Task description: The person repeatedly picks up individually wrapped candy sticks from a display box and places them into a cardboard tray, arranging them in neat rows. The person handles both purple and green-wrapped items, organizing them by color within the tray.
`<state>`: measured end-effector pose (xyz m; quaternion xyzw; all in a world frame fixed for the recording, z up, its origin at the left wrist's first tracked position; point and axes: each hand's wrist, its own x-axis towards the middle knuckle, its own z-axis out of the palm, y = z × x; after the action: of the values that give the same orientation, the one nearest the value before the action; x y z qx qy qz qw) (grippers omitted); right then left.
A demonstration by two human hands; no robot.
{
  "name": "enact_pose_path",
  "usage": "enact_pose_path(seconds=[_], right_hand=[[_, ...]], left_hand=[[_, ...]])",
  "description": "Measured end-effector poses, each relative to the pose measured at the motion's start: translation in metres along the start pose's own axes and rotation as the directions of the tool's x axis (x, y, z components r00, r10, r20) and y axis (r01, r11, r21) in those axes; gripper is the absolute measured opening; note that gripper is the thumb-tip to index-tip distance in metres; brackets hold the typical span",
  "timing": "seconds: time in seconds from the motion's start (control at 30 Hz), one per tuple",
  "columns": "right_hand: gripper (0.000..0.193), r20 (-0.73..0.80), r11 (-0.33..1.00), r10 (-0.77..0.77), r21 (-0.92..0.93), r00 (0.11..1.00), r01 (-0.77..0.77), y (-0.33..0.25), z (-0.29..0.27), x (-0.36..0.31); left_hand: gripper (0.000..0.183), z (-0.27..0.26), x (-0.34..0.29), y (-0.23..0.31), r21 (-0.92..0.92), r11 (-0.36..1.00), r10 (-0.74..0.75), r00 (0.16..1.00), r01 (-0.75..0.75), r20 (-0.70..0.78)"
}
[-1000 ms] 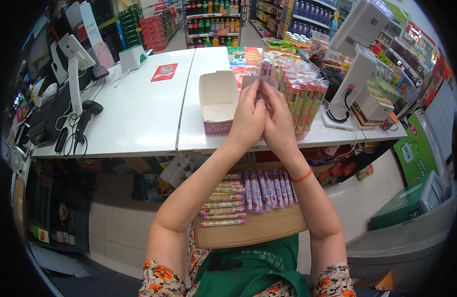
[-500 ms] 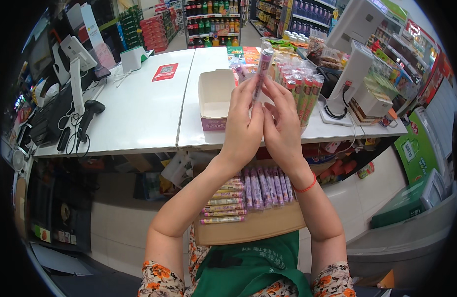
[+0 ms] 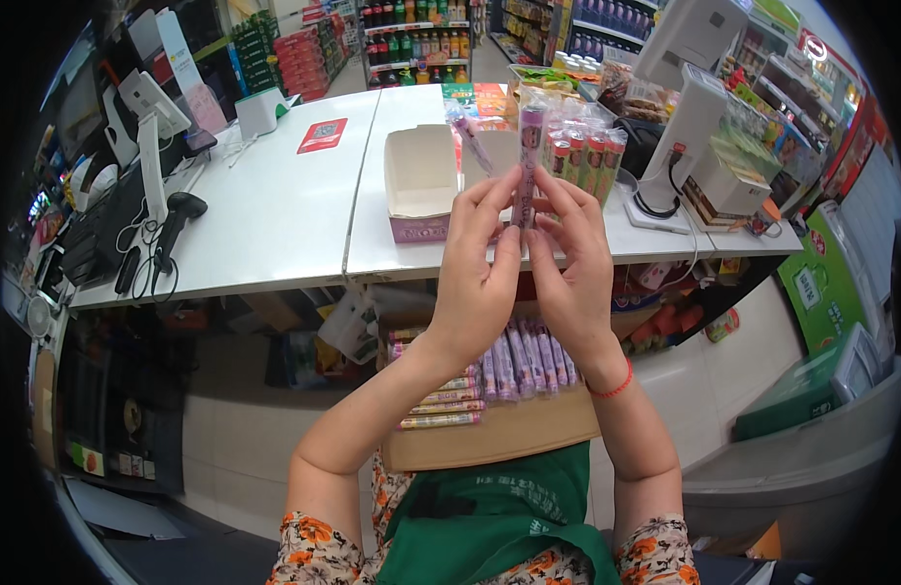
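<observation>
A slim purple candy tube (image 3: 531,136) in a clear wrapper stands upright between my hands above the counter's front edge. The fingertips of my left hand (image 3: 478,258) and my right hand (image 3: 575,255) pinch its lower part from both sides. Just left of them is an open carton (image 3: 419,231), white inside with a purple front. One more purple tube (image 3: 473,146) leans behind the hands. Below my wrists, a cardboard box lid (image 3: 489,447) bears a row of purple tubes (image 3: 519,366) and a stack of yellow tubes (image 3: 443,408), partly hidden by my left forearm.
Red-topped green tubes (image 3: 592,161) stand to the right on the white counter (image 3: 285,214). Beyond them are a white display stand (image 3: 677,146) and a small box (image 3: 733,200). A barcode scanner (image 3: 180,219) and a red card (image 3: 323,136) lie to the left. Drink shelves (image 3: 416,44) rise behind.
The candy tube has come down a little and tilted from leaning right to nearly vertical. My hands have spread slightly apart at the palms, fingertips still on it.
</observation>
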<state>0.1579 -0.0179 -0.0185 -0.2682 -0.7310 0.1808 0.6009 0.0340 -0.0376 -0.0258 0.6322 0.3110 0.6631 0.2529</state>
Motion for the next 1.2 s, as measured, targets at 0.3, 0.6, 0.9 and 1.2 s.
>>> enact_pose_path(seconds=[0.3,0.6,0.9,1.2], right_hand=[[0.056,0.024,0.996,0.083,-0.019,0.996,-0.082,-0.004,-0.015,-0.027],[0.056,0.035,0.981,0.189,0.034,0.981,-0.19,-0.007,-0.026,-0.058],[0.055,0.033,0.977,0.214,0.001,0.976,-0.214,0.001,-0.033,-0.09],[0.053,0.006,0.952,0.302,-0.041,0.953,-0.302,0.014,-0.035,-0.127]], left_hand=[[0.053,0.006,-0.021,0.01,-0.028,0.996,-0.08,0.996,0.081,0.041],[0.055,0.011,-0.05,0.006,-0.019,0.986,-0.162,0.983,0.165,0.087],[0.054,0.023,-0.081,-0.009,-0.115,0.96,-0.244,0.965,0.254,0.095],[0.052,0.032,-0.118,-0.026,-0.136,0.913,-0.373,0.923,0.383,0.094]])
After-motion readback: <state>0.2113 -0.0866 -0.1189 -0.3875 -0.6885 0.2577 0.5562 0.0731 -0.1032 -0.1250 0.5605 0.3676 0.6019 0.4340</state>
